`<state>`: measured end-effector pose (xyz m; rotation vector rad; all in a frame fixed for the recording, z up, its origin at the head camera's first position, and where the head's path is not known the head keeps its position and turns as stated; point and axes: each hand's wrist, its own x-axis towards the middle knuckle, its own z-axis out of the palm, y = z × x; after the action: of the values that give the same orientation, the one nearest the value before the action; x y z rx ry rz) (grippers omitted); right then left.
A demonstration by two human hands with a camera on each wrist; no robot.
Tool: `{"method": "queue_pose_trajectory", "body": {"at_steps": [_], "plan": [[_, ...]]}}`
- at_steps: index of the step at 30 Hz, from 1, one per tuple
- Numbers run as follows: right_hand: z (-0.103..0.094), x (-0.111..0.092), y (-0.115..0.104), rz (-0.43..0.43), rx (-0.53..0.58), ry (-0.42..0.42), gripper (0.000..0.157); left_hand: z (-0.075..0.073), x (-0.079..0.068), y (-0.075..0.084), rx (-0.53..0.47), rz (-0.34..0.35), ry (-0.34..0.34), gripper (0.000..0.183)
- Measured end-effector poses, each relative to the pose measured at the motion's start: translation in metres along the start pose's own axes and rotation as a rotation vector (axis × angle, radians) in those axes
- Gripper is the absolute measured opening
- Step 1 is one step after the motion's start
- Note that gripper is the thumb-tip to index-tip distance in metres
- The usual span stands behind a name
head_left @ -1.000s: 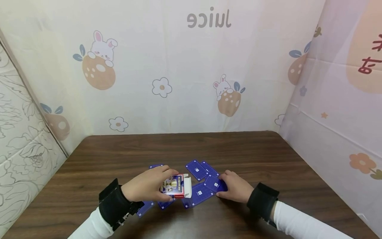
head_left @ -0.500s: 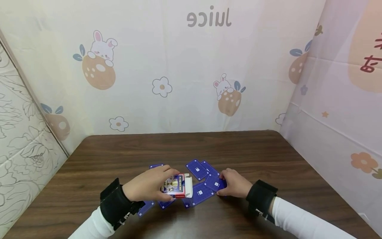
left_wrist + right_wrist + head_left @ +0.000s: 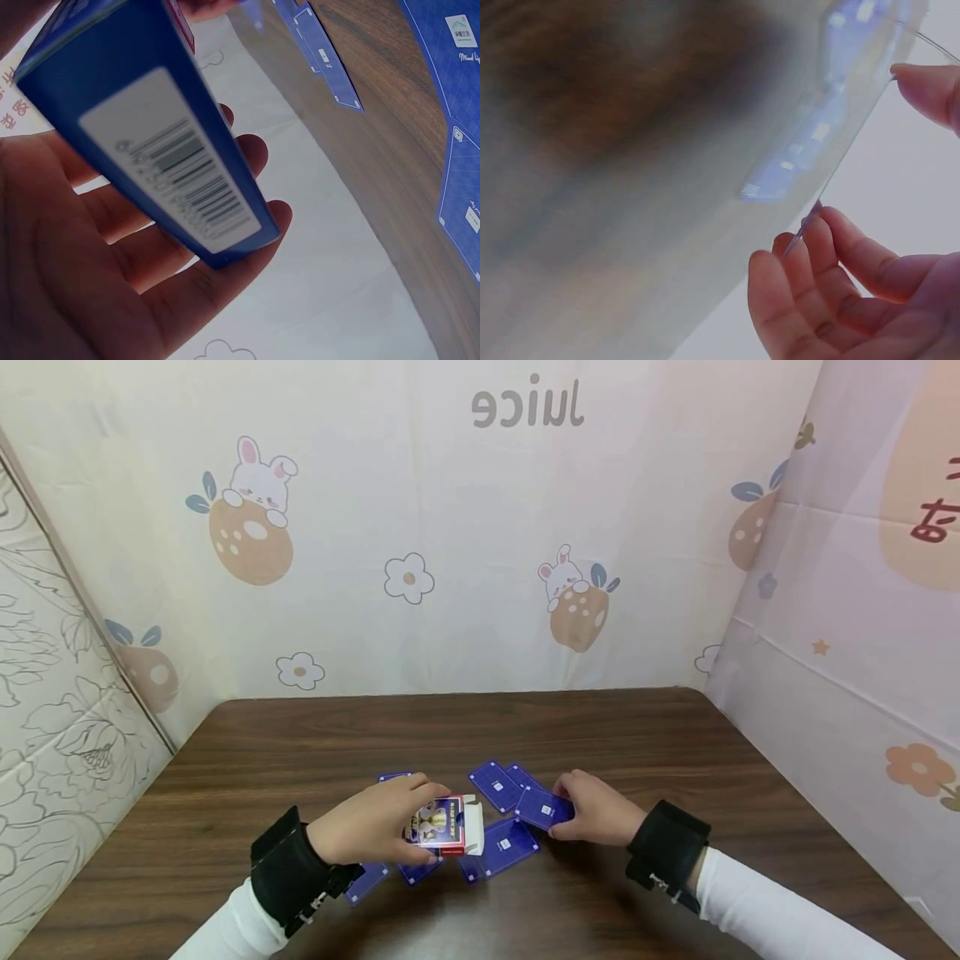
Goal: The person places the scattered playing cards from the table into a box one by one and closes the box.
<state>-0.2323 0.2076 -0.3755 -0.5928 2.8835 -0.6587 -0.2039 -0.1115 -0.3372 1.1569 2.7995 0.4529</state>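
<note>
Blue card (image 3: 544,808) | lifted clear of nearer card (image 3: 508,845) | box (image 3: 442,827) unmoved

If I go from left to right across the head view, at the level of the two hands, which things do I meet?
Left wristband → left hand → box → held card → right hand → right wristband.

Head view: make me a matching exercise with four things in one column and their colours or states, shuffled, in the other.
Things
1. left hand
2. right hand
3. tabletop
4. sleeves

Colours or states
A. pinching a blue card
B. white
C. gripping a small box
D. brown wood grain

Pairs: 1-C, 2-A, 3-D, 4-B
</note>
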Motion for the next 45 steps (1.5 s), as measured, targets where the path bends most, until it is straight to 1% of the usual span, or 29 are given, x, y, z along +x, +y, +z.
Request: {"method": "queue_pose_trajectory", "body": {"at_steps": [8, 11, 15, 17, 20, 23, 26, 30, 37, 45], "plan": [[-0.027, -0.011, -0.022, -0.131, 0.043, 0.03, 0.05, -0.001, 0.002, -0.001, -0.004, 0.005, -0.011, 0.067], [-0.033, -0.015, -0.033, -0.194, 0.06, 0.036, 0.05, -0.002, 0.002, 0.0, -0.005, 0.007, -0.013, 0.067], [-0.034, -0.018, -0.046, -0.297, 0.074, 0.033, 0.05, -0.003, 0.003, 0.001, -0.007, 0.01, -0.015, 0.067], [-0.033, -0.019, -0.052, -0.334, 0.051, 0.04, 0.05, -0.004, 0.004, 0.001, -0.01, 0.019, -0.015, 0.066], [-0.03, -0.021, -0.058, -0.374, -0.015, 0.071, 0.05, -0.005, 0.005, 0.001, -0.02, 0.037, -0.012, 0.066], [-0.027, -0.022, -0.063, -0.38, -0.076, 0.102, 0.05, -0.007, 0.006, 0.0, -0.029, 0.052, -0.012, 0.066], [-0.026, -0.023, -0.066, -0.363, -0.093, 0.109, 0.051, -0.008, 0.006, 0.0, -0.042, 0.061, -0.013, 0.066], [-0.025, -0.022, -0.068, -0.333, -0.097, 0.086, 0.051, -0.01, 0.006, -0.002, -0.042, 0.055, -0.02, 0.066], [-0.02, -0.022, -0.069, -0.37, -0.088, 0.055, 0.049, -0.009, 0.006, 0.0, -0.037, 0.037, -0.024, 0.066], [-0.019, -0.023, -0.074, -0.331, -0.055, -0.01, 0.049, -0.009, 0.007, 0.002, -0.056, 0.04, -0.033, 0.067]]}}
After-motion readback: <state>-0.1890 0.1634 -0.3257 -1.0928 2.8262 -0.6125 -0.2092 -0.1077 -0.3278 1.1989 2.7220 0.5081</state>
